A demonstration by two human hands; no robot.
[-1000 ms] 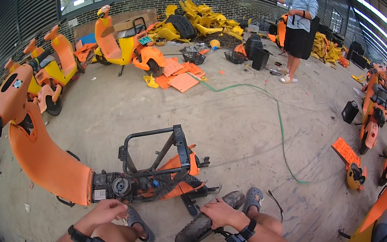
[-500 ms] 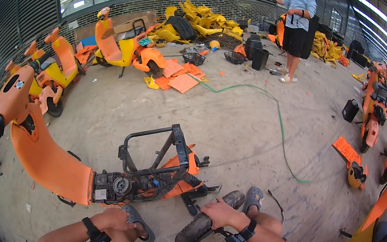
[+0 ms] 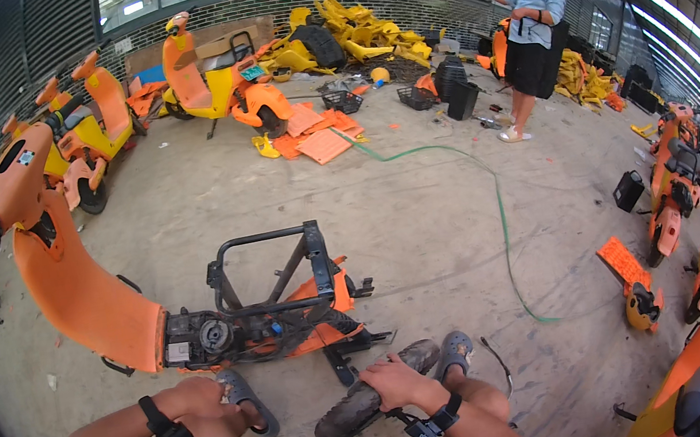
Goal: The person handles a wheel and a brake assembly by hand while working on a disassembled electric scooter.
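Note:
My right hand (image 3: 394, 382) lies over a dusty black scooter tyre (image 3: 342, 418), its fingers curled round the tread. The tyre leans between my legs, close to my right grey clog (image 3: 454, 353). My left hand (image 3: 206, 394) rests at my left shin, above the other clog (image 3: 251, 404); its fingers are mostly hidden. In front of me lies a stripped orange scooter (image 3: 91, 286), with its black frame (image 3: 312, 264) and inner parts (image 3: 216, 334) bare. The frame's rear end sits just beyond the tyre.
A green hose (image 3: 503, 224) curves across the concrete floor. Orange scooters (image 3: 668, 218) line the right side, near an orange panel (image 3: 623, 261) and a helmet (image 3: 643, 308). Farther off are yellow panels (image 3: 369, 32), parked scooters (image 3: 184, 72) and a standing person (image 3: 532, 14).
The view has shifted slightly, so the surroundings sit a little farther left and up. Both my hands stay where they were, the right one still on the tyre.

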